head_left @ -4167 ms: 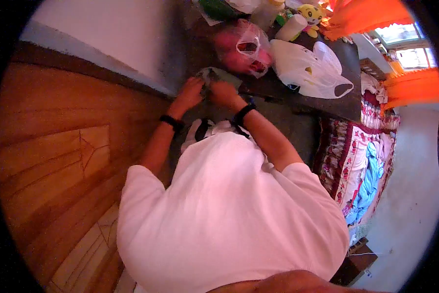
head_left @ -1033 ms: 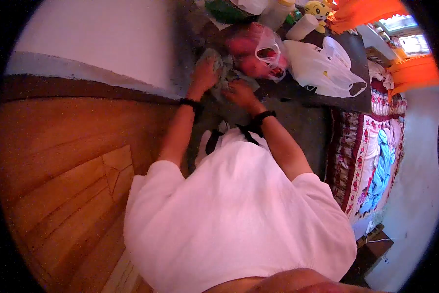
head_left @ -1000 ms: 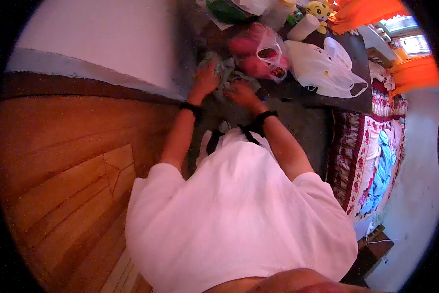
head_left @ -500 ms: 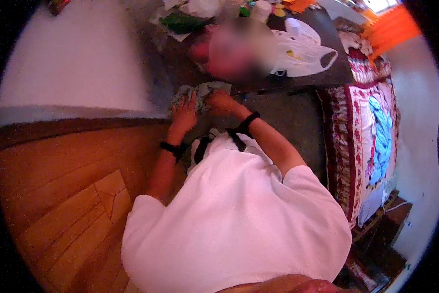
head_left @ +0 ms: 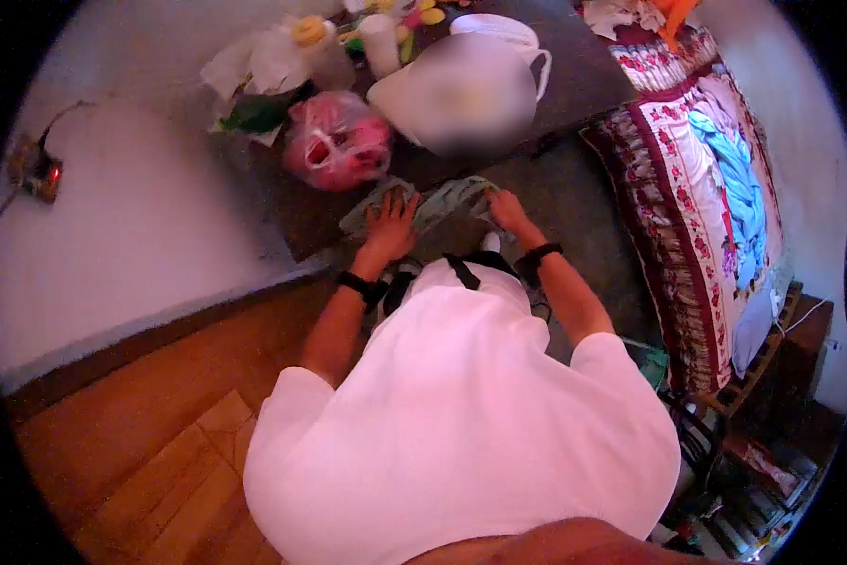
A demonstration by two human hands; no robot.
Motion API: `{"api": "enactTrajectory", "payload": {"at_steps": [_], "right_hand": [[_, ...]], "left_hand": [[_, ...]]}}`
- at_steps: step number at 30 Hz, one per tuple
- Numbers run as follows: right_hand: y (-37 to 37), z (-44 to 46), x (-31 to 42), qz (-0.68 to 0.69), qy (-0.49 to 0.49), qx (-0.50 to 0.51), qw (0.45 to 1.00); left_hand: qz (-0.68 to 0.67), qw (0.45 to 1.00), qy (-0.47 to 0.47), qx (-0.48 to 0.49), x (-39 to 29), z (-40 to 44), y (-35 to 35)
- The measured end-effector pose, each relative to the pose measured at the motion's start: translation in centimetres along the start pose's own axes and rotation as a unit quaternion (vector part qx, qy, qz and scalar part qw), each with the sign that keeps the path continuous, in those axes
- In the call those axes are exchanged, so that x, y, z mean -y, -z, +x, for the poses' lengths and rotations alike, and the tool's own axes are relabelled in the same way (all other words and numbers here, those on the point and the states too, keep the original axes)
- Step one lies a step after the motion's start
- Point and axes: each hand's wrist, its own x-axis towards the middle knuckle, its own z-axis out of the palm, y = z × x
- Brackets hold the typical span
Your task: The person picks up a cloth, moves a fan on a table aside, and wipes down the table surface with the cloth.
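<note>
A grey-green cloth (head_left: pixel 438 209) lies along the near edge of the dark table (head_left: pixel 574 89). My left hand (head_left: pixel 390 224) rests on its left part with fingers spread. At the cloth's right end, my right hand (head_left: pixel 508 212) is closed on its edge, and the cloth stretches between the two hands. Just behind my left hand sits a clear bag with pink and red contents (head_left: pixel 339 146). A white plastic bag (head_left: pixel 405 99) stands to its right, partly blurred.
Further back are a jar with a yellow lid (head_left: pixel 315 42), a white cylinder (head_left: pixel 379 45) and a green item (head_left: pixel 259 111). A bed with a floral cover (head_left: pixel 664 217) is on the right, a wooden door (head_left: pixel 160 452) at lower left, a wall socket (head_left: pixel 42 174) at far left.
The view has turned, bringing the wall socket into sight. The cloth, bunched before, is now spread wider, and my right hand has moved away from my left, to the right.
</note>
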Motion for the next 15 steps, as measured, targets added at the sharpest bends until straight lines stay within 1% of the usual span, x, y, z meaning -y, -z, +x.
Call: {"api": "enactTrajectory", "payload": {"at_steps": [1, 2, 3, 5, 7, 9, 10, 12, 14, 15], "right_hand": [[-0.9, 1.6, -3.7, 0.081, -0.013, -0.036, 0.996], [0.0, 3.0, -6.1, 0.157, -0.023, -0.074, 0.985], [1.8, 2.7, -6.3, 0.152, -0.022, -0.085, 0.984], [4.0, 1.1, -6.6, 0.267, -0.1, -0.219, 0.933], [6.1, 2.2, -10.2, 0.268, 0.056, -0.257, 0.927], [10.8, 0.6, -9.0, 0.447, -0.022, -0.248, 0.86], [12.5, 0.6, -9.5, 0.445, -0.016, -0.263, 0.856], [15.8, 0.7, -9.7, 0.28, -0.091, -0.288, 0.911], [17.0, -1.0, -6.8, 0.28, 0.063, -0.396, 0.872], [17.3, -0.5, -7.3, 0.242, 0.104, -0.333, 0.906]], "left_hand": [[0.003, 1.0, -0.008, -0.004, -0.7, 1.2, 0.0], [0.022, 0.999, -0.019, 0.013, -1.4, 2.5, -0.4], [0.04, 0.998, -0.029, 0.029, -2.3, 3.6, -0.8], [0.035, 0.998, -0.051, -0.004, -4.1, 5.7, -1.2], [0.037, 0.996, -0.071, -0.035, -6.1, 8.2, -1.9], [0.123, 0.984, -0.1, -0.084, -8.6, 11.1, -2.6], [0.124, 0.981, -0.111, -0.096, -10.4, 12.3, -2.2], [0.004, 0.991, -0.129, -0.039, -14.0, 15.2, -1.1], [0.013, 0.989, -0.138, -0.054, -16.8, 18.6, -1.5], [0.028, 0.989, -0.131, -0.061, -18.0, 19.9, -1.8]]}}
